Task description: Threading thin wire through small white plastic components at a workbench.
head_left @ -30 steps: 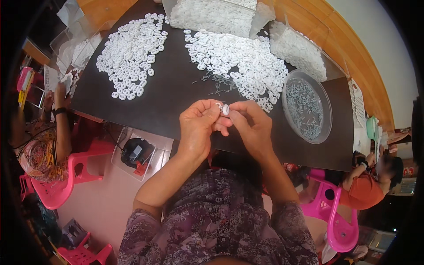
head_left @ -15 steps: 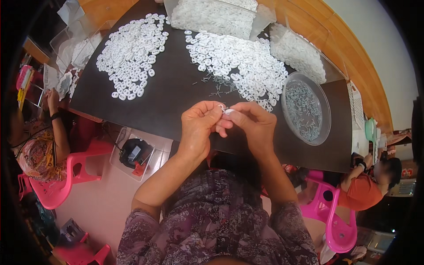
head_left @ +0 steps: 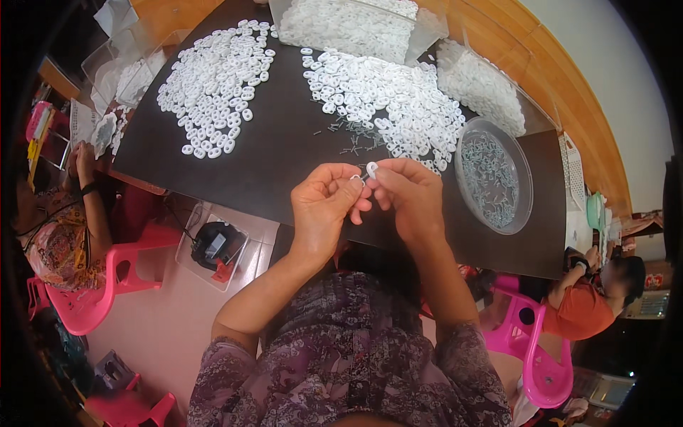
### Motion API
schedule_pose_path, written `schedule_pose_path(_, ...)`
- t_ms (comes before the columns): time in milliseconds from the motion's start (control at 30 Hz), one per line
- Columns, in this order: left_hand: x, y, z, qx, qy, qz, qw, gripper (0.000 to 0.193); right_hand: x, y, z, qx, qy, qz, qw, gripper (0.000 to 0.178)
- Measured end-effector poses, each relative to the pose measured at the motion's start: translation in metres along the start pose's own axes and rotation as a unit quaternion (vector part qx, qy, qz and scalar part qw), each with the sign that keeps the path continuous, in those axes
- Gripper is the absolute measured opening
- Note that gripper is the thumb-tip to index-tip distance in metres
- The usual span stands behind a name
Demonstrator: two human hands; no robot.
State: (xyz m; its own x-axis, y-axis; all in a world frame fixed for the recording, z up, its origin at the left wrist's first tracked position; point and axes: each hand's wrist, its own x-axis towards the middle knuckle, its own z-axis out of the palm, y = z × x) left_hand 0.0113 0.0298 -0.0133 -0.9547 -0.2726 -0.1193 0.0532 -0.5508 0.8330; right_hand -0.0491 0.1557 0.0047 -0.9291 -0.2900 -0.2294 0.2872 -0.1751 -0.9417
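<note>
Nearest me is a purple patterned sleeve cloth and shirt (head_left: 348, 356), thin and creased. Just beyond it, at the table's near edge, I watch the left hand (head_left: 320, 203) pinch a small white ring-like piece (head_left: 358, 178) between thumb and fingers, while the right hand (head_left: 413, 196) pinches a smooth white oval piece (head_left: 371, 170) by thumb and forefinger. The hands are close together, both pieces just beside each other above the dark, smooth tabletop (head_left: 270, 164). Farther right I see a clear oval-looking dish (head_left: 526, 186) holding slim grey pins (head_left: 487, 174); more loose pins (head_left: 353, 135) lie scattered beyond the hands. Past these spread a left heap (head_left: 213, 78) and a right heap (head_left: 384, 92) of glossy white ovals, and at the far edge more white pieces fill a clear bin (head_left: 427, 34).

The right-hand piece has its long axis running roughly near to far, its far end free above the fingertips. The left-hand piece is partly behind the thumb, so I cannot tell its axis.

I count two hands, one white piece visible in each, one dish, and two heaps on the bare table; the ovals and pins are too many for me to count.
</note>
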Motion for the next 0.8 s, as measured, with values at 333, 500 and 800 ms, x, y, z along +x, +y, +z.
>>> schedule_pose_path(333,0.0001,-0.0026,-0.0051,0.048,0.006,0.012,0.999,0.013,0.0010,0.0050,0.0042,-0.019,0.000,0.003,1.000,0.013)
schedule_pose_path(500,-0.0018,-0.0041,-0.0051,0.076,0.012,0.027,0.997,0.013,0.0004,0.0082,0.0062,-0.039,0.011,-0.026,0.999,0.013)
schedule_pose_path(800,-0.0037,-0.0039,-0.0059,0.109,0.022,0.027,0.993,0.013,0.0018,0.0078,0.0054,-0.064,-0.006,-0.025,0.998,0.012)
